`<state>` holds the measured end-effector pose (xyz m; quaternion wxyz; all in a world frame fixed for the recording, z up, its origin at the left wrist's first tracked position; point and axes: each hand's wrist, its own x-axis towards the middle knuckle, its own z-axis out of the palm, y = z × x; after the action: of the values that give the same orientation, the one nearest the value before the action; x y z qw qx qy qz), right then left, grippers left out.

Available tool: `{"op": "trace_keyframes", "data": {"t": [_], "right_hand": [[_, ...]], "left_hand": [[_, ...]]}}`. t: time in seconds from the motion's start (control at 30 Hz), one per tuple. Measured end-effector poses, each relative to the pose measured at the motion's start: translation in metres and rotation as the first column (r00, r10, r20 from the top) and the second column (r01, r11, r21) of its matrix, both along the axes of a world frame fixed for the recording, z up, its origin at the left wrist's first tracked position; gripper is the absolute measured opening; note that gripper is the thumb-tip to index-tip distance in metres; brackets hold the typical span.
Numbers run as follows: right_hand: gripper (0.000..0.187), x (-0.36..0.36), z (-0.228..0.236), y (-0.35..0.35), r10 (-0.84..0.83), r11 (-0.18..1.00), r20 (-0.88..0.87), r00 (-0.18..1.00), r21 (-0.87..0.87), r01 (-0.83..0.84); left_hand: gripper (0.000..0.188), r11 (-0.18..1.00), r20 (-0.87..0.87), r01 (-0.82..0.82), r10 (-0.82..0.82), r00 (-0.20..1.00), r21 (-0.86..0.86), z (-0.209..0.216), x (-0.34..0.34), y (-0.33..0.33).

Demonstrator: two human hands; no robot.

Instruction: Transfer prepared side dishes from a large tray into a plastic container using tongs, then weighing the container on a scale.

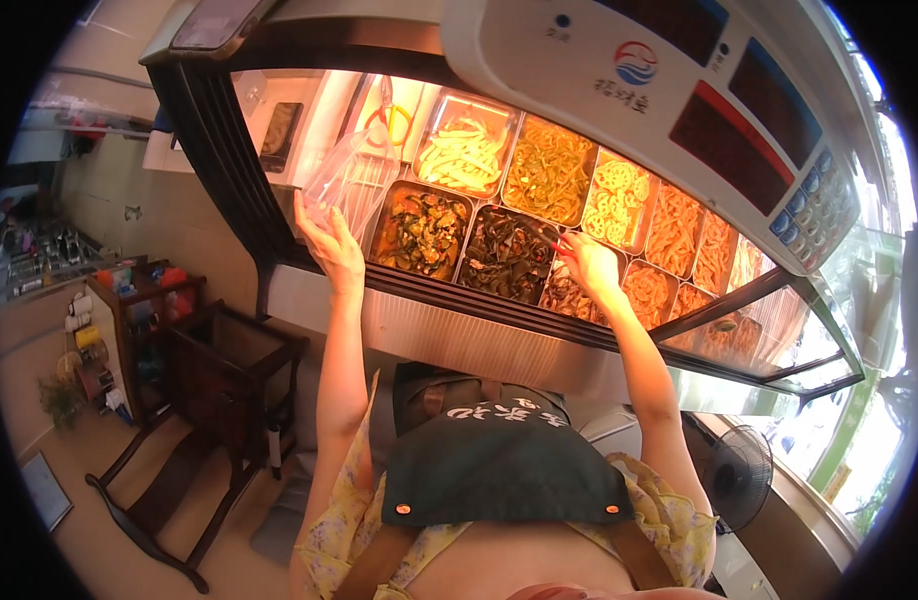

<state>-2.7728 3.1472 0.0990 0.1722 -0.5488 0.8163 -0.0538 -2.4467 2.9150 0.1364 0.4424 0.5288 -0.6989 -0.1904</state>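
Observation:
My left hand (331, 245) holds a clear plastic container (351, 175) tilted over the left end of a lit food case. My right hand (591, 265) is closed round what look like tongs (559, 246), with a red part at the fingers and a dark end. Their far end reaches over a metal tray of dark, leafy food (504, 255); whether it grips any food I cannot tell. Left of that stands a tray of mixed dark green and orange food (421, 232). Behind are trays of pale yellow strips (462, 155) and greenish shreds (547, 170).
The case's front metal ledge (449, 325) runs before me. A white scale (599, 70) with dark displays overhangs the case. An orange-handled utensil (387, 118) lies at the back left. A dark wooden chair (194, 400) stands at left, a black fan (739, 475) at right.

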Motion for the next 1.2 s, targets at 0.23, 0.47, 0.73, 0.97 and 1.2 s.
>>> {"op": "trace_keyframes", "data": {"t": [0.23, 0.47, 0.73, 0.97, 1.2], "right_hand": [[0.016, 0.098, -0.026, -0.084, 0.412, 0.911, 0.04, 0.91, 0.003, -0.412], [0.014, 0.135, -0.065, -0.118, 0.522, 0.852, 0.019, 0.853, 0.019, -0.523], [0.013, 0.114, -0.057, -0.125, 0.468, 0.884, -0.139, 0.873, 0.095, -0.458], [0.015, 0.136, -0.037, -0.118, 0.553, 0.832, -0.034, 0.832, -0.016, -0.554], [0.017, 0.138, -0.054, -0.118, 0.637, 0.764, 0.023, 0.771, 0.115, -0.634]], "left_hand": [[0.052, 0.999, -0.153, -0.033, 0.034, 0.988, 0.009, 0.001, -0.005, 0.005], [0.051, 0.995, -0.165, -0.027, 0.043, 0.985, 0.097, -0.006, 0.004, 0.003], [0.051, 0.996, -0.241, -0.02, 0.04, 0.97, 0.084, 0.002, -0.006, 0.006], [0.049, 0.987, -0.309, 0.004, 0.047, 0.95, 0.161, 0.0, -0.004, 0.007], [0.049, 0.984, -0.271, 0.008, 0.041, 0.962, 0.176, -0.004, 0.001, 0.006]]}}
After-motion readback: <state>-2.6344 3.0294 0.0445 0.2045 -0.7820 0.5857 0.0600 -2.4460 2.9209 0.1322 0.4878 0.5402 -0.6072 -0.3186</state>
